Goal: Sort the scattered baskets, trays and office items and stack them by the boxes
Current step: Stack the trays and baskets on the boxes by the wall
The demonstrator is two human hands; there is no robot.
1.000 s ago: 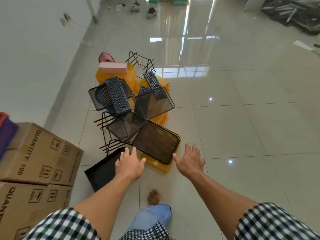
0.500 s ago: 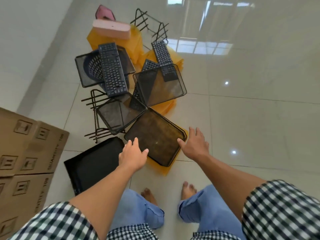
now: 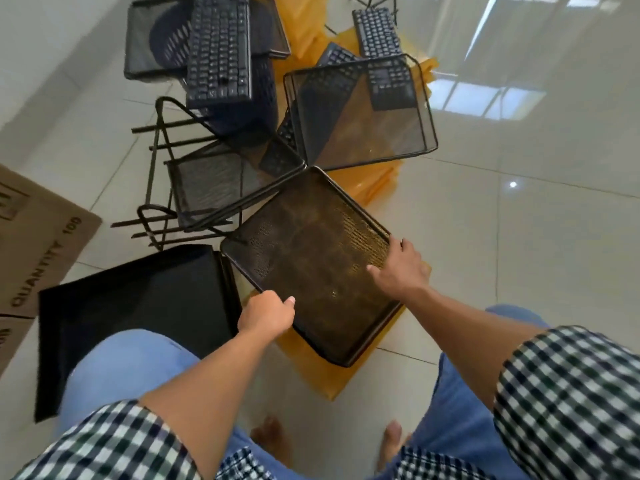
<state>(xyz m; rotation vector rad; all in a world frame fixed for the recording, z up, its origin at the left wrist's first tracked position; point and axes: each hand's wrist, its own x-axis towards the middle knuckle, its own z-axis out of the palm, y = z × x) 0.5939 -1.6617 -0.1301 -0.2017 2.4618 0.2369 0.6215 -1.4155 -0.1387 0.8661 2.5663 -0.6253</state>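
Grabbing the tray (image 3: 311,251) with both hands: the left hand (image 3: 266,315) is curled over the near-left rim with the thumb on top. The right hand (image 3: 401,268) has its fingers hooked over the right rim and the thumb lying on the mesh inside. The tray is a shallow black metal mesh rectangle with rounded corners and a low rim all round. Orange shows through the holes because it's sitting on orange sheets (image 3: 332,379) on the tiled floor (image 3: 519,271), turned diamond-wise to the camera. Its far corner is right up against two more mesh ones. The second tray (image 3: 214,181) sits in a black wire rack (image 3: 166,125), and the third tray (image 3: 360,133) is propped up over a keyboard (image 3: 379,29). A solid black tray (image 3: 131,306) lies just beside its left edge. The only writing I can read is on the cardboard box (image 3: 34,244) at the left, "QUANTITY 100" in black print, with some small square symbols above it too blurry to make out.
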